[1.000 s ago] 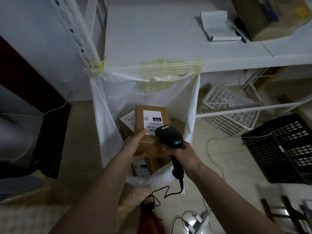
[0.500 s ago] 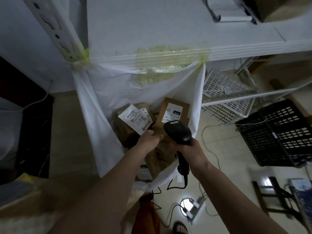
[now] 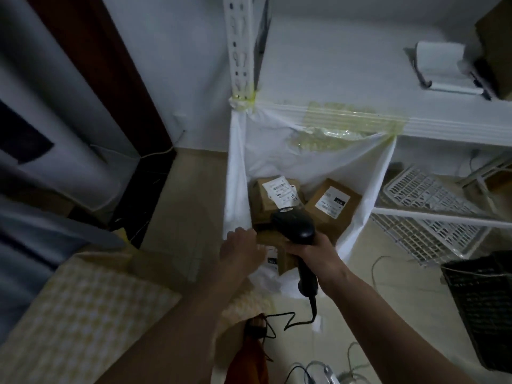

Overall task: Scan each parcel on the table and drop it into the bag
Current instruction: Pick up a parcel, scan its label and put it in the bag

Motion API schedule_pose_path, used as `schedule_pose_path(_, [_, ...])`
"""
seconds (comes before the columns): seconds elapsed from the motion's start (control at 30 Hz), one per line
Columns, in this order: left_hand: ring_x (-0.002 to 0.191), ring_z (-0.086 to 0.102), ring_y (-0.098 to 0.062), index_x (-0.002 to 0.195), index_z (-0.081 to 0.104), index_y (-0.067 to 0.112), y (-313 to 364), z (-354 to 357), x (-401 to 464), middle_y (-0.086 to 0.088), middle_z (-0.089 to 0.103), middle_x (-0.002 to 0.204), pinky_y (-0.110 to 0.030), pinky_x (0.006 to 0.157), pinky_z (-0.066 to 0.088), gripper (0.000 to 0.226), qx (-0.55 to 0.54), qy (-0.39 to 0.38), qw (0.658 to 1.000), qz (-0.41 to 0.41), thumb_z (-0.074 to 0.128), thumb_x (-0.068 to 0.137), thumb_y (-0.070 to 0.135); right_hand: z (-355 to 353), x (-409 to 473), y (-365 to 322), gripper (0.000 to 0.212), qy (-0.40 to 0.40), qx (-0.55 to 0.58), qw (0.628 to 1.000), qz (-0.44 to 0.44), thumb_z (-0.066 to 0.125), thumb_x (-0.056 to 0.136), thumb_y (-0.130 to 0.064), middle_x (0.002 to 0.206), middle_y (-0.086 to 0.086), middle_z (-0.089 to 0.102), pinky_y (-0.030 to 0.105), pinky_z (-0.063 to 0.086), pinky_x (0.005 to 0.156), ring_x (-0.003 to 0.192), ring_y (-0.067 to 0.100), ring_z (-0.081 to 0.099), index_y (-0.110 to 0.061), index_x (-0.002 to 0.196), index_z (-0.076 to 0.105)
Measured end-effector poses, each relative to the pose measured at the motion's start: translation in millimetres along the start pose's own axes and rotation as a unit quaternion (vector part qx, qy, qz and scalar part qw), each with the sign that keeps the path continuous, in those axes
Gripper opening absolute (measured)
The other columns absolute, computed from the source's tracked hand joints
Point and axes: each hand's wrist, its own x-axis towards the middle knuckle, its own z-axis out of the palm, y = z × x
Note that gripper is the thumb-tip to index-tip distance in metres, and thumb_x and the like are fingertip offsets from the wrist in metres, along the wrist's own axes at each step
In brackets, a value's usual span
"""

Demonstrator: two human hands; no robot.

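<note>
Left hand's fingertips — motion-blurred

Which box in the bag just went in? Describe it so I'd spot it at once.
Find the white bag taped under the table edge. Several brown boxes lie inside; the one meant is the right box, against the bag's right wall, beyond the black scanner. Its label has a black patch, unlike the left box with loose white slips.

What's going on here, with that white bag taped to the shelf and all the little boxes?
A person is scanning parcels and dropping them into the white bag, which is taped to the table edge. The right hand grips a black barcode scanner above the bag. The left hand hangs over the bag's mouth, holding nothing. Several brown parcels lie inside, one with a label tilted against the bag's far side.
</note>
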Motion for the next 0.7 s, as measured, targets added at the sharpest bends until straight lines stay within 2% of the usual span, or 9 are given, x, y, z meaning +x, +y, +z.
schedule_pose_path(0.07, [0.122,0.05,-0.027,0.135,0.05,0.018,-14.4,1.7,-34.3,-0.007,0.049,0.136,-0.035,0.094,0.043,0.049,-0.014,0.018,0.999,-0.029,0.053,0.094,0.045,10.8,-21.9,3.5,0.017,-0.035,-0.016,0.999,-0.012,0.067,0.082,0.0,0.081,0.008,0.066,0.027,0.049,0.071,0.075,0.019,0.061,-0.01,0.095,0.065])
schedule_pose_path(0.2, [0.121,0.052,-0.029,0.124,0.059,0.018,-41.3,16.0,-111.1,-0.008,0.055,0.131,-0.035,0.098,0.042,0.04,-0.026,0.078,0.993,-0.083,0.057,0.091,0.04,30.7,-65.9,18.9,0.011,-0.096,-0.068,0.992,-0.033,0.07,0.08,-0.001,0.078,0.015,0.063,0.038,0.047,0.073,0.074,0.027,0.061,-0.006,0.088,0.066])
schedule_pose_path(0.27, [0.122,0.052,-0.029,0.126,0.057,0.016,-53.3,27.4,-152.0,-0.008,0.054,0.132,-0.035,0.099,0.042,0.039,-0.041,0.096,0.987,-0.12,0.052,0.094,0.039,41.9,-88.3,27.9,0.01,-0.127,-0.093,0.986,-0.046,0.071,0.079,-0.002,0.075,0.017,0.061,0.039,0.045,0.071,0.073,0.03,0.059,-0.008,0.077,0.064])
schedule_pose_path(0.33, [0.12,0.053,-0.03,0.129,0.055,0.013,-67.1,39.3,-193.6,-0.009,0.055,0.131,-0.036,0.097,0.043,0.038,-0.071,0.118,0.977,-0.164,0.05,0.096,0.032,55.8,-112.7,36.2,0.011,-0.162,-0.12,0.978,-0.06,0.072,0.079,-0.005,0.073,0.017,0.062,0.041,0.047,0.073,0.073,0.031,0.06,-0.009,0.075,0.063])
schedule_pose_path(0.4, [0.124,0.048,-0.029,0.135,0.05,0.014,-83.7,54.0,-234.9,-0.01,0.05,0.136,-0.037,0.101,0.042,0.044,-0.078,0.135,0.969,-0.192,0.049,0.097,0.037,72.4,-139.6,43.4,0.009,-0.194,-0.147,0.968,-0.068,0.073,0.079,-0.008,0.075,0.018,0.063,0.042,0.048,0.076,0.074,0.032,0.061,-0.003,0.077,0.066])
schedule_pose_path(0.47, [0.131,0.04,-0.028,0.141,0.042,0.015,-101.4,72.0,-274.0,-0.01,0.042,0.142,-0.038,0.106,0.038,0.053,-0.085,0.137,0.96,-0.228,0.046,0.097,0.045,90.7,-165.7,50.6,0.014,-0.235,-0.154,0.957,-0.071,0.073,0.08,-0.006,0.073,0.017,0.061,0.038,0.045,0.071,0.068,0.029,0.058,0.005,0.08,0.065])
schedule_pose_path(0.57, [0.13,0.039,-0.029,0.142,0.041,0.015,-123.0,93.4,-330.9,-0.01,0.041,0.141,-0.037,0.105,0.039,0.056,-0.109,0.141,0.941,-0.287,0.047,0.096,0.046,120.2,-203.9,62.1,0.012,-0.305,-0.166,0.935,-0.071,0.072,0.081,-0.004,0.073,0.01,0.061,0.036,0.046,0.073,0.066,0.02,0.059,-0.008,0.088,0.064])
schedule_pose_path(0.7, [0.129,0.04,-0.029,0.141,0.043,0.016,-147.8,117.2,-409.3,-0.011,0.043,0.14,-0.037,0.102,0.041,0.056,-0.13,0.158,0.908,-0.365,0.049,0.095,0.047,160.1,-254.4,83.7,0.022,-0.387,-0.217,0.891,-0.096,0.074,0.08,-0.009,0.078,0.01,0.064,0.041,0.049,0.078,0.073,0.023,0.063,-0.004,0.1,0.065])
